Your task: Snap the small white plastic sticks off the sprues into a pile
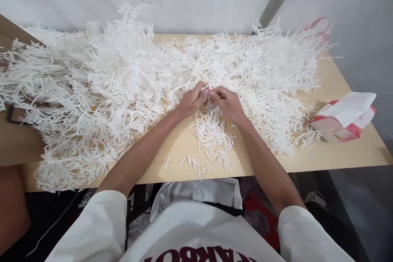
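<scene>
My left hand (194,100) and my right hand (224,100) meet over the middle of the table, fingertips pinched together. What they pinch is too small and too covered by fingers to name. Just below them lies a small heap of thin white plastic pieces (213,135), short and stick-like. Behind and around both hands spreads a large pile of white branched plastic strands (123,69), reaching to the left end. More of the same white strands (273,69) lie to the right.
A red-and-white paper packet (342,118) stands at the table's right side. The wooden table (362,153) backs onto a tiled wall (190,4). Several loose white pieces (196,164) lie by the front edge. A person's bare limb (12,208) shows at the lower left.
</scene>
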